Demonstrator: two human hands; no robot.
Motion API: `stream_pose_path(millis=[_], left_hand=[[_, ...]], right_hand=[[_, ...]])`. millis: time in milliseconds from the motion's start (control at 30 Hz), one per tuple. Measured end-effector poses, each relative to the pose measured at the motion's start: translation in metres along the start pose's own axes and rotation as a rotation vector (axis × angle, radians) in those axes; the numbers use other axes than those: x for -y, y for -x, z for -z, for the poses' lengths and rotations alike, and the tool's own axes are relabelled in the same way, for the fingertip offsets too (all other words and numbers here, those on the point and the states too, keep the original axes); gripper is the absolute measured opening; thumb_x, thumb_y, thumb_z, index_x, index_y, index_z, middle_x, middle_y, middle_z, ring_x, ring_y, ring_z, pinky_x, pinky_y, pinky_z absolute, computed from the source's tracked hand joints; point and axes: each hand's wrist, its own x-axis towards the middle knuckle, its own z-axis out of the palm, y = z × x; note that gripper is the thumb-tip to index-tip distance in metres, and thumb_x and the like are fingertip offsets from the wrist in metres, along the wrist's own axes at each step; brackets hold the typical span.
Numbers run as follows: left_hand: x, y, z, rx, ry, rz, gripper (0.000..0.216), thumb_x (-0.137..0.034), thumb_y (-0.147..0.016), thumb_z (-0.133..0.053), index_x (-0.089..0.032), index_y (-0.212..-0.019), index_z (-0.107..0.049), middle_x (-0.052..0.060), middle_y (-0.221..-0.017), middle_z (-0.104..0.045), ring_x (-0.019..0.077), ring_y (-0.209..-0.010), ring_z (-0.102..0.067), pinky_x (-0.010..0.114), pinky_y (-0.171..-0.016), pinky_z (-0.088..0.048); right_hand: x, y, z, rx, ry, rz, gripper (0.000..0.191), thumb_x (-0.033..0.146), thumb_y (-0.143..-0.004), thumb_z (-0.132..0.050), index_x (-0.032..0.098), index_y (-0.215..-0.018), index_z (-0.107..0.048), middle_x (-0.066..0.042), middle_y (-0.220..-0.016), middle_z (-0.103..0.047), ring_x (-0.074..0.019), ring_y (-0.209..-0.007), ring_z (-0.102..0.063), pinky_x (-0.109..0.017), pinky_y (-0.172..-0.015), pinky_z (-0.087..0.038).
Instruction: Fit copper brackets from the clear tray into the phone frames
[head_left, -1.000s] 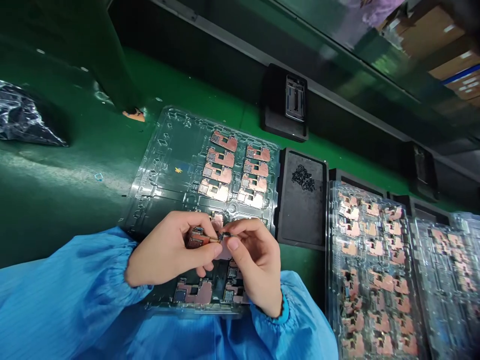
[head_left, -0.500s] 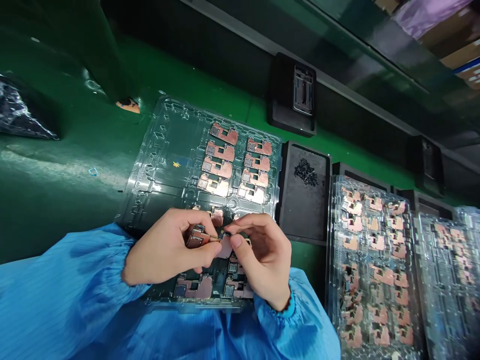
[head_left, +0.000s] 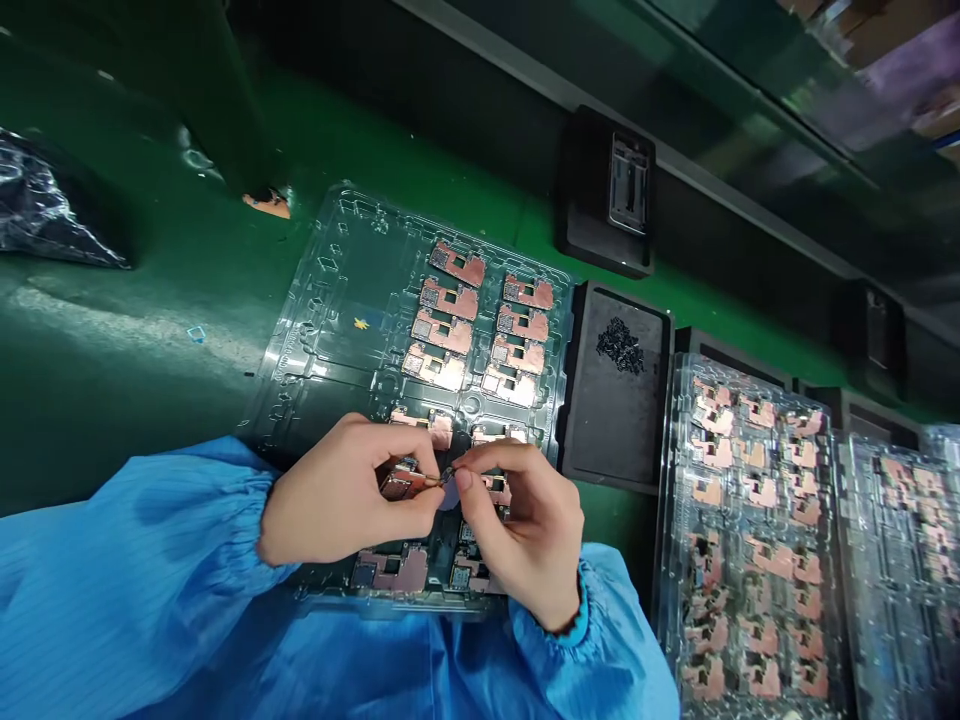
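**Gap being closed as fitting is being done**

Since a second ago, the two hands are being drawn closer, thumbs nearly meeting. A board (head_left: 401, 484) is being pinched in the left hand (head_left: 341, 505), thumb and forefinger clenched on it. A tiny part (head_left: 448, 473) is being grasped at the fingertips of the right hand (head_left: 525, 530), touching the board's edge. Seating of the part is judged to be under way; steady alignment and light pressure are being called for next. Below the fingers a tray (head_left: 337, 290) is being partly covered. The part's shape and the joint are being hidden by the thumbs.
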Motion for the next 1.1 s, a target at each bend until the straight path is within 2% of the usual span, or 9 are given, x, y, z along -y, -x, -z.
stream_pose_path(millis=[133,233,333,433,600,767,967,1100], left_hand=[[0.002,0.001,0.0,0.028,0.004,0.016,0.012,-0.017,-0.077,-0.066,-0.018,-0.066,-0.061,-0.009,-0.05,-0.046,0.0038,-0.046,-0.034,0.014,-0.044,-0.031],[0.003,0.001,0.003,0.142,0.204,0.163,0.011,-0.02,-0.077,-0.067,-0.018,-0.07,-0.06,-0.006,-0.053,-0.056,0.007,-0.045,-0.051,0.015,-0.044,-0.043],[0.003,0.001,0.007,0.236,0.421,0.315,0.014,-0.026,-0.08,-0.069,-0.019,-0.076,-0.058,-0.002,-0.059,-0.066,0.0152,-0.05,-0.066,0.022,-0.045,-0.055],[0.003,0.001,0.009,0.25,0.479,0.365,0.019,-0.029,-0.08,-0.073,-0.019,-0.078,-0.057,0.0,-0.061,-0.069,0.0169,-0.05,-0.068,0.024,-0.045,-0.058],[0.001,0.003,0.01,0.238,0.485,0.35,0.018,-0.027,-0.08,-0.074,-0.018,-0.077,-0.058,-0.001,-0.061,-0.068,0.0158,-0.049,-0.068,0.023,-0.044,-0.058],[-0.001,0.002,0.009,0.207,0.447,0.332,0.014,-0.024,-0.078,-0.073,-0.018,-0.074,-0.061,-0.002,-0.06,-0.065,0.0146,-0.048,-0.066,0.024,-0.045,-0.057],[-0.003,0.0,0.006,0.147,0.249,0.219,0.011,-0.02,-0.076,-0.068,-0.018,-0.068,-0.061,-0.006,-0.053,-0.056,0.0081,-0.046,-0.054,0.016,-0.043,-0.042],[-0.003,-0.001,0.004,0.096,0.124,0.131,0.012,-0.021,-0.076,-0.068,-0.018,-0.065,-0.063,-0.008,-0.051,-0.051,0.0058,-0.046,-0.041,0.017,-0.044,-0.033]], right_hand=[[0.002,-0.003,-0.002,0.019,-0.265,-0.201,0.014,0.017,-0.095,-0.067,0.024,-0.086,-0.058,0.001,-0.085,-0.069,-0.0131,-0.078,-0.066,-0.023,-0.07,-0.053],[0.003,-0.008,0.001,0.061,-0.402,-0.303,0.015,0.023,-0.092,-0.074,0.023,-0.09,-0.059,0.0,-0.082,-0.071,-0.0129,-0.074,-0.067,-0.023,-0.068,-0.054],[0.004,-0.011,0.006,0.116,-0.488,-0.334,0.012,0.028,-0.095,-0.072,0.022,-0.101,-0.063,-0.001,-0.082,-0.075,-0.014,-0.072,-0.07,-0.025,-0.068,-0.057],[0.006,-0.011,0.008,0.107,-0.527,-0.32,0.009,0.028,-0.099,-0.067,0.022,-0.105,-0.064,-0.003,-0.088,-0.079,-0.0151,-0.074,-0.073,-0.027,-0.069,-0.059],[0.007,-0.008,0.006,0.058,-0.422,-0.276,0.009,0.022,-0.095,-0.07,0.023,-0.103,-0.067,-0.002,-0.088,-0.079,-0.0141,-0.076,-0.073,-0.023,-0.067,-0.058],[0.005,-0.005,0.006,0.02,-0.251,-0.15,0.013,0.016,-0.093,-0.069,0.024,-0.103,-0.069,-0.002,-0.091,-0.078,-0.0152,-0.084,-0.074,-0.025,-0.073,-0.06],[0.004,-0.003,0.009,0.03,-0.053,-0.021,0.017,0.013,-0.092,-0.068,0.024,-0.105,-0.068,-0.003,-0.092,-0.076,-0.0189,-0.084,-0.074,-0.03,-0.071,-0.061],[0.003,-0.004,0.01,0.03,0.098,0.091,0.019,0.013,-0.091,-0.069,0.025,-0.105,-0.069,-0.004,-0.091,-0.076,-0.021,-0.082,-0.073,-0.035,-0.071,-0.06]])
